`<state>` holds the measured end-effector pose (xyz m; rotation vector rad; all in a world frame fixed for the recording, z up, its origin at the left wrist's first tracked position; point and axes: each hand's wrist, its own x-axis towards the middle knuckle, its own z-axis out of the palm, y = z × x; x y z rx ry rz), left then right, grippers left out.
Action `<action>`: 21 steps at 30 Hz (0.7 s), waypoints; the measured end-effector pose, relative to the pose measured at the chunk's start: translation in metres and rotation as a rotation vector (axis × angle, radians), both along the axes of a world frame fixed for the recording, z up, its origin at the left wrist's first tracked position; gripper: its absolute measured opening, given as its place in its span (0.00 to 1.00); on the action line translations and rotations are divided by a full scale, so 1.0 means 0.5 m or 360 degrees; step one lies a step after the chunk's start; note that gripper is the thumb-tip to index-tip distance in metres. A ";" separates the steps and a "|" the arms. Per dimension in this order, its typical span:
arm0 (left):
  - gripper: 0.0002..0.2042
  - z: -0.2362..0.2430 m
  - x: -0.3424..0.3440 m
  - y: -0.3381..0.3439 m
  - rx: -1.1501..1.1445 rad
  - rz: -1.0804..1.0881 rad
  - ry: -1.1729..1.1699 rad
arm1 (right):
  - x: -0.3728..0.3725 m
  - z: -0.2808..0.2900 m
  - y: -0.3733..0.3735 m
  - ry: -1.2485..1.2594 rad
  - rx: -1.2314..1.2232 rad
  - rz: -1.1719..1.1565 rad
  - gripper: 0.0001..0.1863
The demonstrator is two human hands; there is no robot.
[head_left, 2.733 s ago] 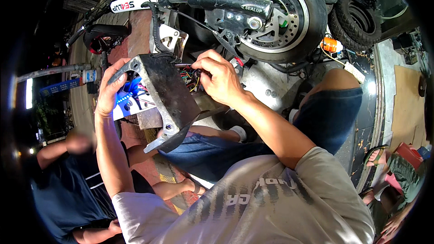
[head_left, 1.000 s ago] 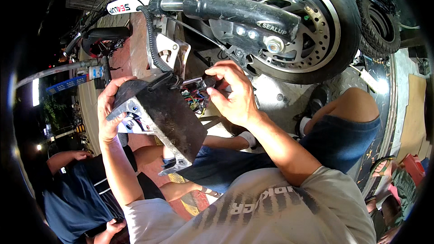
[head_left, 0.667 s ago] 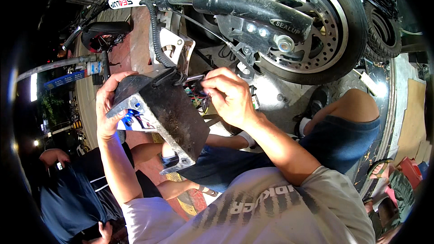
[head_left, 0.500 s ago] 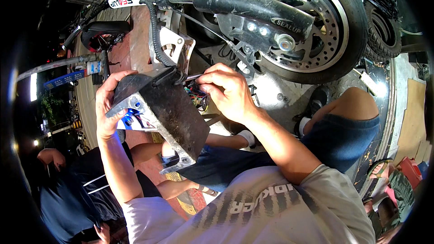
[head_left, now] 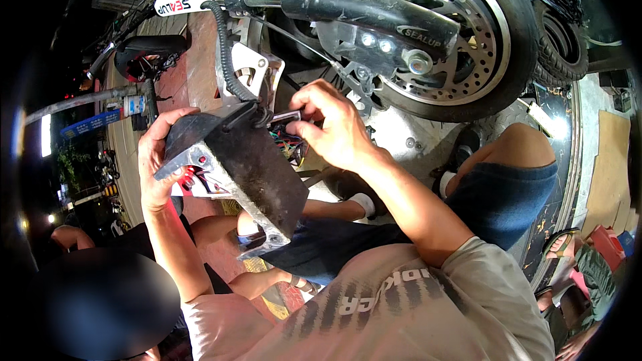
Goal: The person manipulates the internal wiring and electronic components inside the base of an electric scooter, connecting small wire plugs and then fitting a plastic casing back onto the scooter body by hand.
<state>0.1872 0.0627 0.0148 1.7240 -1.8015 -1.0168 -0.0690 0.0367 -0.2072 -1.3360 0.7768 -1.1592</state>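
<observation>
At the left of the frame, a dark blurred shape fills the lower left corner, and a second person's bare arm [head_left: 67, 235] shows just above it. In the upper left, a black saddle [head_left: 144, 47] and a grey tube [head_left: 73, 102] lie against the brick paving.

The left hand [head_left: 157, 160] sits left of centre. Its fingers wrap the upper left end of the black box [head_left: 234, 167], thumb on the near face, and grip it closed. The box is a dusty rectangular metal case with silver end flanges; it is tilted, with one end high at the hand and the other end low toward the centre bottom. A ribbed black hose [head_left: 224, 60] runs from the top of the frame down to the box's upper right corner.

Just right of the box, a bundle of coloured wires [head_left: 289, 144] emerges at its upper end. The right hand [head_left: 334, 127], at centre, pinches a small connector at this bundle between thumb and fingertips; the fingers are curled and closed on it.

Above and to the right, the wheel [head_left: 455, 33] with its disc and black fork occupies the upper right. Below it, the person's knee [head_left: 525, 154] in blue shorts rests over the metal floor plate [head_left: 401, 134].
</observation>
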 end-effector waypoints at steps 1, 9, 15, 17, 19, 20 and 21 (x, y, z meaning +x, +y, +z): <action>0.45 0.000 0.000 -0.002 -0.0002 -0.0007 0.0001 | 0.005 -0.009 -0.007 -0.0032 -0.0056 -0.0044 0.21; 0.45 -0.007 0.004 0.005 -0.0070 0.0003 0.0016 | -0.008 -0.018 -0.031 -0.0183 -0.0093 0.0454 0.20; 0.46 -0.005 0.003 0.000 -0.0018 0.0023 0.0023 | 0.022 -0.038 0.002 -0.0523 0.0282 0.0166 0.13; 0.46 -0.004 0.004 0.001 -0.0023 0.0029 0.0017 | 0.033 -0.039 0.026 -0.0454 0.0053 -0.0081 0.11; 0.46 -0.004 0.007 0.000 -0.0030 0.0014 0.0011 | 0.045 -0.050 0.037 -0.0389 -0.0148 -0.0221 0.12; 0.46 -0.006 0.007 0.001 -0.0041 0.0025 0.0024 | 0.043 -0.048 0.039 -0.0346 -0.0196 -0.0229 0.12; 0.46 -0.008 0.006 0.003 -0.0051 0.0036 0.0037 | 0.040 -0.047 0.040 -0.0303 -0.0244 -0.0238 0.13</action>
